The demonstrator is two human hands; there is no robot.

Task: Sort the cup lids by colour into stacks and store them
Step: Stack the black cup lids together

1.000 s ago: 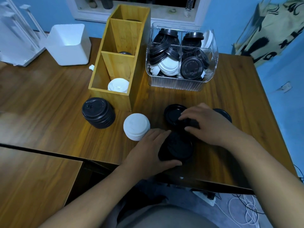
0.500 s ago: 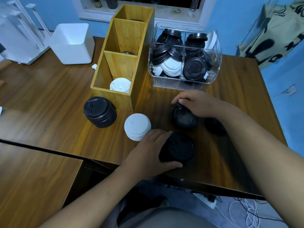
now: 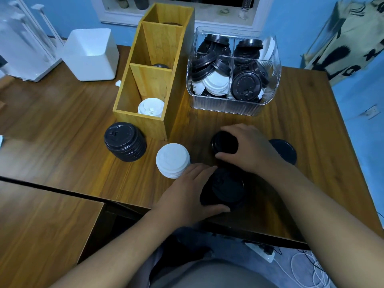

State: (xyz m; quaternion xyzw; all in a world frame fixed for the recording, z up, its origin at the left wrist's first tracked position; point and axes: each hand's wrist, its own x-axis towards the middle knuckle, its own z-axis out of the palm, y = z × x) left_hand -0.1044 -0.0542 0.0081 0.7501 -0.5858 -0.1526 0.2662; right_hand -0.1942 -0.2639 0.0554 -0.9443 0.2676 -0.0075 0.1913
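The right hand (image 3: 251, 148) has settled lower over the loose black lid (image 3: 223, 142), gripping its rim, though the lid has barely shifted. It lies at 12 o'clock of the black stack (image 3: 226, 188), which the left hand (image 3: 187, 192) still clasps at the front edge of the desk (image 3: 72, 142). It probably joins that stack next — mixed lids (image 3: 216, 82) wait in the clear bin (image 3: 228, 106).

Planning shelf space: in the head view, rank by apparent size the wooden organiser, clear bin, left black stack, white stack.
1. wooden organiser
2. clear bin
3-4. black stack, then white stack: nearly alike, and white sits nearer the camera, so unsure.
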